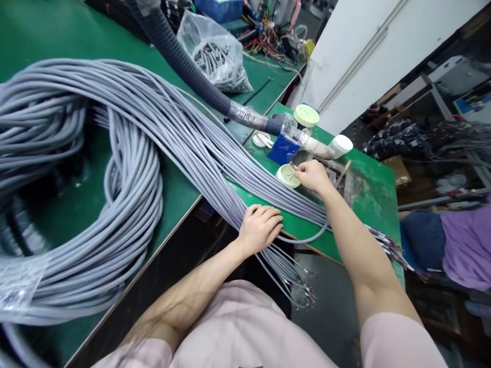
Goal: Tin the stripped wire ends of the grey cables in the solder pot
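Observation:
My left hand (pixel 260 228) rests palm down over a bundle of grey cables (pixel 225 201), its fingers lying fairly straight across them. Over a small pale-yellow dish (pixel 288 175), my right hand (pixel 312 176) is closed in a pinch on thin wire ends, whose dark and reddish tips show at the fingertips. A single grey cable (pixel 308 239) bends in a loop below that hand. Stripped cable ends (pixel 301 290) hang past the table edge under my left hand. More coloured wire ends (pixel 390 248) lie beyond my right forearm.
A large coil of grey cable (pixel 140 194) covers the left green table (pixel 180 181). A ribbed dark hose (pixel 192 72) runs down to a blue box (pixel 283 148). White and yellow round containers (pixel 341 145) stand near it. A person in purple (pixel 476 244) is at right.

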`<move>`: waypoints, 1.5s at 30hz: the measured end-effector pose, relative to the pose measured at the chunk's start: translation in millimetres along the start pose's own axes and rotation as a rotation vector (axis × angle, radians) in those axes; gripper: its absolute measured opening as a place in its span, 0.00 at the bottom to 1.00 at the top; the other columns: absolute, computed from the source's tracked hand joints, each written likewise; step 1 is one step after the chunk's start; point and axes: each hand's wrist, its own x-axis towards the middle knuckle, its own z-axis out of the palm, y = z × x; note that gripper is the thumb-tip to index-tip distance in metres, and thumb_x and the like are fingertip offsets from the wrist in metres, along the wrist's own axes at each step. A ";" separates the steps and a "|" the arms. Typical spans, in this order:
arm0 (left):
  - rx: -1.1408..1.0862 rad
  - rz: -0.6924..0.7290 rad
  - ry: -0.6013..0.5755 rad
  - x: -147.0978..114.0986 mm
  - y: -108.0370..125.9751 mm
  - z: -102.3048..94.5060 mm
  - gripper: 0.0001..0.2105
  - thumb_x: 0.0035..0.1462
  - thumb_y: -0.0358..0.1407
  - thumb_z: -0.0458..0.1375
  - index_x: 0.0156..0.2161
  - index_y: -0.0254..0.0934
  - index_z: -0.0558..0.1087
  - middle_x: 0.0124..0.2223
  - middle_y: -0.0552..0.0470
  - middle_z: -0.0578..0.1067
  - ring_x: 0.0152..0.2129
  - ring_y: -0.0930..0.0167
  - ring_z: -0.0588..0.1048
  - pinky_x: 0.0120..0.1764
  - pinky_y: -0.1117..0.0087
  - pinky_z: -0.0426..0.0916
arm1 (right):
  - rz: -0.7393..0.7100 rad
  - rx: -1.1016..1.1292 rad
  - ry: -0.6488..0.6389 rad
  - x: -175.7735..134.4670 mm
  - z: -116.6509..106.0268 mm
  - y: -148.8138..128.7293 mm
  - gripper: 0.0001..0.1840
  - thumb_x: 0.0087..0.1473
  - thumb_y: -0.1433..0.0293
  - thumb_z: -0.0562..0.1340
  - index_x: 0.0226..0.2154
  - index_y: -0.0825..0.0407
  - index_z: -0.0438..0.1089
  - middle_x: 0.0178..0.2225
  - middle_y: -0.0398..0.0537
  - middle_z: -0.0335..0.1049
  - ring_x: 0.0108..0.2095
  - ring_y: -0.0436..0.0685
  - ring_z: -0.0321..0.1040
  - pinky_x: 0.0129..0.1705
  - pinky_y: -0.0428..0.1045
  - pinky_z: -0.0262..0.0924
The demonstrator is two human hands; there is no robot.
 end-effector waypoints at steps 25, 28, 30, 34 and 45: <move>0.041 0.036 0.091 -1.0 -3.7 5.2 0.08 0.59 0.34 0.56 0.43 0.40 0.74 0.46 0.49 0.79 0.46 0.65 0.74 0.51 0.58 0.58 | 0.378 0.140 0.160 11.8 -8.9 122.3 0.10 0.43 0.66 0.62 0.22 0.57 0.76 0.19 0.47 0.70 0.27 0.56 0.69 0.29 0.47 0.59; 0.057 0.039 0.117 -0.9 -3.9 6.4 0.08 0.58 0.33 0.57 0.43 0.40 0.74 0.48 0.48 0.78 0.48 0.63 0.73 0.50 0.58 0.58 | 0.389 0.128 0.139 16.9 -7.7 121.7 0.09 0.42 0.67 0.62 0.22 0.56 0.75 0.21 0.50 0.72 0.29 0.58 0.71 0.31 0.48 0.61; 0.058 0.038 0.126 -0.9 -4.0 7.4 0.09 0.58 0.33 0.56 0.43 0.40 0.74 0.48 0.48 0.78 0.49 0.62 0.73 0.50 0.58 0.58 | 0.394 0.119 0.123 19.1 -7.1 121.8 0.09 0.42 0.68 0.63 0.22 0.56 0.75 0.22 0.51 0.73 0.30 0.58 0.71 0.33 0.48 0.62; 0.052 0.035 0.121 -0.8 -4.1 8.3 0.09 0.58 0.33 0.56 0.43 0.41 0.75 0.48 0.48 0.78 0.49 0.62 0.73 0.50 0.58 0.58 | 0.401 0.106 0.096 22.7 -4.7 124.2 0.07 0.43 0.68 0.63 0.22 0.56 0.75 0.24 0.53 0.74 0.33 0.60 0.72 0.36 0.49 0.64; 0.072 0.042 0.123 0.9 -2.8 7.3 0.08 0.58 0.33 0.57 0.42 0.40 0.74 0.47 0.49 0.78 0.47 0.63 0.74 0.50 0.58 0.57 | 0.421 0.099 0.079 27.3 2.6 129.0 0.07 0.43 0.69 0.64 0.24 0.57 0.76 0.26 0.54 0.75 0.34 0.61 0.74 0.36 0.50 0.64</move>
